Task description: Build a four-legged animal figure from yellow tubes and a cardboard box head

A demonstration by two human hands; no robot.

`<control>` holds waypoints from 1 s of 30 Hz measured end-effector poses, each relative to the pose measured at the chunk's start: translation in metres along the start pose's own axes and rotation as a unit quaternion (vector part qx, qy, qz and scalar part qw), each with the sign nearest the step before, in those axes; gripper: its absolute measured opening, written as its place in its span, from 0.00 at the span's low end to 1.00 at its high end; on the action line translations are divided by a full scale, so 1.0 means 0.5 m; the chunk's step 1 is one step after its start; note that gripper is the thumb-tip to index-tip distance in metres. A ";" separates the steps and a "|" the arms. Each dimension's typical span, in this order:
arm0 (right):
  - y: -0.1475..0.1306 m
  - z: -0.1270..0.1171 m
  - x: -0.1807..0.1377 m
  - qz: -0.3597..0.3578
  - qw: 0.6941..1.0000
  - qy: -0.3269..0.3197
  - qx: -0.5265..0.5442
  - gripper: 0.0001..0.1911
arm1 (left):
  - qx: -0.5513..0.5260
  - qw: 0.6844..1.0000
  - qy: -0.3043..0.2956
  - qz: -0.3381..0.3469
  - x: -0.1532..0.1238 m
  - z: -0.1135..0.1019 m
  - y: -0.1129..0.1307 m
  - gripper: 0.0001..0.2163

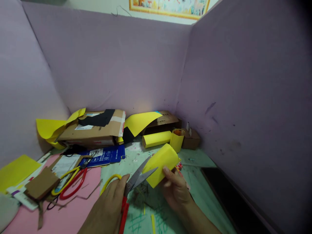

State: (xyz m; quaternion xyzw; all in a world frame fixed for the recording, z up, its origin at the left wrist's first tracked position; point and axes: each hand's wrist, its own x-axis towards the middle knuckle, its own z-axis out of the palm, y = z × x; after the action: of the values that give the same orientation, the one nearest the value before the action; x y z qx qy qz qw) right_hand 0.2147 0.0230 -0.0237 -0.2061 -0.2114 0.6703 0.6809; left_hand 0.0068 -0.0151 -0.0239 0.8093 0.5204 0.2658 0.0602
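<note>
Fingers [168, 171] of right hand [176, 191] pinch yellow paper [161, 164]; left hand [109, 203] grips scissors [136, 178], blades parted at its edge.

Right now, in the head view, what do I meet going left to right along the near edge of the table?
First the flat yellow sheet → brown cardboard piece → spare scissors → left hand gripping the scissors → right hand holding the folded yellow paper → dark panel.
</note>
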 end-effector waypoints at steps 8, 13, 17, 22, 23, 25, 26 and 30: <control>0.007 0.000 -0.007 0.017 0.997 -0.060 -0.036 0.34 | 0.037 0.999 -0.017 -0.024 -0.007 0.016 0.004 0.28; 0.012 0.006 -0.009 0.011 0.997 -0.052 -0.050 0.34 | 0.029 0.998 -0.032 -0.047 0.004 0.012 0.007 0.24; 0.016 0.001 -0.009 0.009 0.998 -0.035 -0.048 0.36 | 0.033 0.992 -0.090 -0.081 0.016 -0.004 0.017 0.23; 0.015 -0.007 -0.011 0.014 0.998 -0.036 -0.042 0.35 | 0.041 0.991 -0.107 -0.070 0.016 -0.008 0.017 0.22; 0.015 -0.008 -0.012 0.015 0.998 -0.034 -0.042 0.34 | 0.044 0.992 -0.101 -0.063 0.014 -0.006 0.014 0.22; 0.014 -0.007 -0.012 0.012 0.999 -0.027 -0.042 0.33 | 0.055 0.993 -0.087 -0.049 0.012 0.000 0.009 0.22; 0.014 -0.006 -0.013 0.011 0.999 -0.024 -0.043 0.32 | 0.062 0.994 -0.079 -0.043 0.011 0.002 0.006 0.21; 0.015 -0.004 -0.012 0.008 0.999 -0.017 -0.046 0.28 | 0.076 0.994 -0.065 -0.033 0.011 0.007 0.000 0.21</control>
State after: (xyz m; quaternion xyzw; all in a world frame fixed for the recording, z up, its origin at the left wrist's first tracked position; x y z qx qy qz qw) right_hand 0.2096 0.0171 -0.0297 -0.2271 -0.2516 0.6689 0.6615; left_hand 0.0101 -0.0095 -0.0248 0.8093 0.5606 0.1706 0.0410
